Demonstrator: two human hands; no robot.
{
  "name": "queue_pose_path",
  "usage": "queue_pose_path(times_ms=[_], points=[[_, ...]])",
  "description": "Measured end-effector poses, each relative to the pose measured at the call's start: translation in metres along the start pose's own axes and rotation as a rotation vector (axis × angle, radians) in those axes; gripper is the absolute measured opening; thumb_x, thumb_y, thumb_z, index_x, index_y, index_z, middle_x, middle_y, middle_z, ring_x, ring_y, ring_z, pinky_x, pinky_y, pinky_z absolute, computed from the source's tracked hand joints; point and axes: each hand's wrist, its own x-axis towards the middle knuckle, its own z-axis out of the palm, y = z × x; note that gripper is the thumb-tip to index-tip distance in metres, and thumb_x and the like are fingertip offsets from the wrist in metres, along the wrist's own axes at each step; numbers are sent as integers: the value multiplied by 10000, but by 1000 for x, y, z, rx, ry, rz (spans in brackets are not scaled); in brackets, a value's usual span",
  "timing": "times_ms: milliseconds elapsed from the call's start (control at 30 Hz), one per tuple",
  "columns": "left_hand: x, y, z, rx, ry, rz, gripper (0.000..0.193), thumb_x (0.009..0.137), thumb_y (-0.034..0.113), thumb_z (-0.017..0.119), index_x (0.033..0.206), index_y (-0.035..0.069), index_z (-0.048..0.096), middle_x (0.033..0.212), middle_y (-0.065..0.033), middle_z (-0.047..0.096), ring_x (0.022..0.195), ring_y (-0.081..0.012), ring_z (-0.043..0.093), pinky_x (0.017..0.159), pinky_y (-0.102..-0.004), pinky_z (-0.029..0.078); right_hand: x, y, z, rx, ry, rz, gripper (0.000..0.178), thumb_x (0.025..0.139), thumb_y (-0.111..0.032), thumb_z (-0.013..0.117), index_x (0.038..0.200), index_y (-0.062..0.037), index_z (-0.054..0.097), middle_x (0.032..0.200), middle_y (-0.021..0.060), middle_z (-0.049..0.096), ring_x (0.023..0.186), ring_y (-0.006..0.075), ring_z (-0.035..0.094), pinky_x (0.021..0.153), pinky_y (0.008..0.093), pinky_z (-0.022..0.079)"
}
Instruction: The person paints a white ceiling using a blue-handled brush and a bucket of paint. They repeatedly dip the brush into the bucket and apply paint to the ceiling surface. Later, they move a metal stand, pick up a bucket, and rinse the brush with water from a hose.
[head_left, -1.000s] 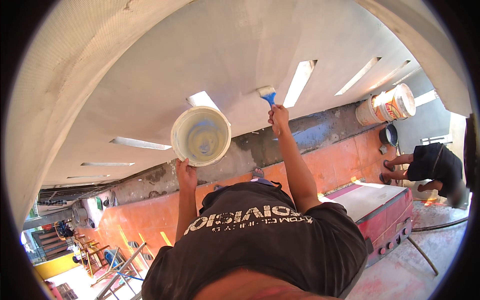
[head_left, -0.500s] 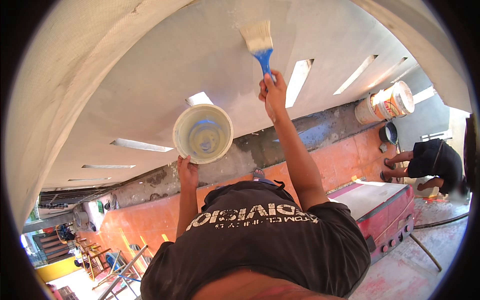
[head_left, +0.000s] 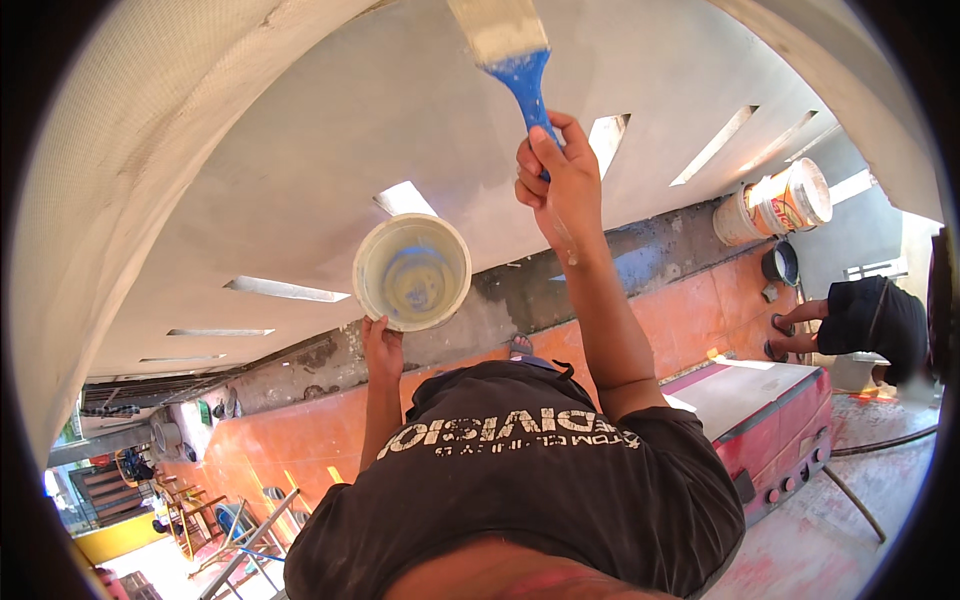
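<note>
My right hand is wrapped round the blue handle of a wide paintbrush. The brush points up and away from me, its pale, coated bristles in front of the grey plastered wall; whether they touch it I cannot tell. Lower and to the left, my left hand grips the near edge of a round whitish bucket. Its open mouth faces up and shows a smeared, greyish-blue residue or liquid at the bottom. A wet-looking streak runs along my right wrist.
Narrow slots, one a lit slot, pierce the wall. On the right are stacked white buckets, a black pail, a red box-like unit and a bent-over person. Metal frames stand at lower left by the orange floor.
My right hand and the brush have risen and look larger, with the bristles now at the top edge. The bucket has shifted slightly right. The person's arm at the right has moved.
</note>
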Motion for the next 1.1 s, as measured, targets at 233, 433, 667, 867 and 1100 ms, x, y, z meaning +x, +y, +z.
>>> queue_pose_path(times_ms=[233,433,667,867,1100], points=[[1,0,4,5,-10,-12,243,918,47,576,1156,83,536,1147,-61,625,1059,-183,612,923,-369,517,47,64,-34,36,-69,32,169,1014,-181,544,1149,-94,491,701,-2,465,500,55,304,473,237,288],[-13,6,-3,-10,27,-1,261,922,37,566,1177,81,536,1193,-72,611,1103,-193,603,958,-380,511,1,271,-201,-36,420,429,91,1001,-185,550,1024,-106,513,658,-5,451,481,78,331,431,262,276],[-21,14,-5,17,37,16,255,926,31,552,1176,75,534,1206,-84,601,1105,-203,604,972,-390,513,33,255,-261,-45,615,632,112,973,-135,533,883,-69,527,626,14,449,449,97,349,400,263,260],[-23,12,8,41,-11,27,260,925,40,562,1180,73,526,1205,-81,601,1111,-202,601,975,-390,509,26,23,-154,-2,58,76,112,1003,-163,543,1039,-57,538,695,-9,468,470,37,297,434,210,255],[-18,4,24,18,-30,-26,267,913,35,565,1175,67,524,1207,-75,601,1112,-194,596,958,-382,508,66,-14,-170,-14,30,-56,170,992,-189,574,1092,-53,547,688,5,482,503,53,325,483,214,280]])
